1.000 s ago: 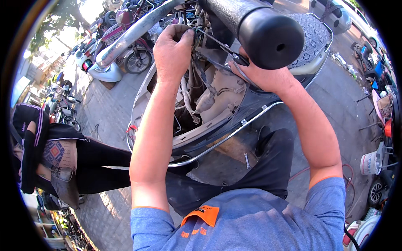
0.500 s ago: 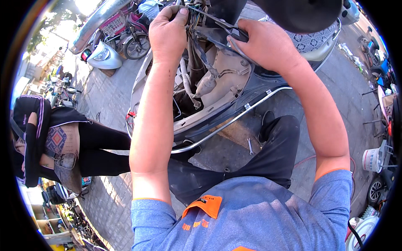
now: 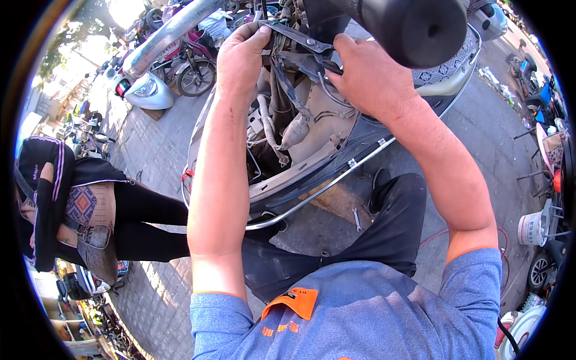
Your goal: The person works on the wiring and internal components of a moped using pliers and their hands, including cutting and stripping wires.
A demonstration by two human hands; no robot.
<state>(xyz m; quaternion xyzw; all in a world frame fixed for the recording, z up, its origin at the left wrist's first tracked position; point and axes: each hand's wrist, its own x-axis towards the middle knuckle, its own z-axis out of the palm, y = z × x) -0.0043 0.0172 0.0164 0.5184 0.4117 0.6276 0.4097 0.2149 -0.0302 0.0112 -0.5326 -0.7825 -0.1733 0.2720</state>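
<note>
My left hand [image 3: 240, 57] pinches thumb against fingers at the top, on what looks like a wire; the held part is mostly hidden. Right beside it runs a bundle of thin coloured wires [image 3: 279, 41]. In my right hand [image 3: 373, 75] is a pair of scissors [image 3: 294, 37], with a screw pivot and dark handles. The blades point left, their tips at my left thumb and fingertips. Below both hands lies the opened front of a scooter [image 3: 324, 111], showing its inner panel and a ribbed grey hose [image 3: 267, 123].
A black handlebar grip [image 3: 429, 30] juts above my right hand. A chrome rail [image 3: 354, 163] borders the scooter. A wrench [image 3: 357, 219] lies on the ground. A person in dark clothes [image 3: 144, 213] stands left. Behind are parked two-wheelers [image 3: 195, 75]; a white bucket [image 3: 531, 229] stands right.
The scissors and both hands have come slightly lower in view, and my right hand has shifted left. The blades now lie closer together. The handlebar grip has also shifted left and down in view.
</note>
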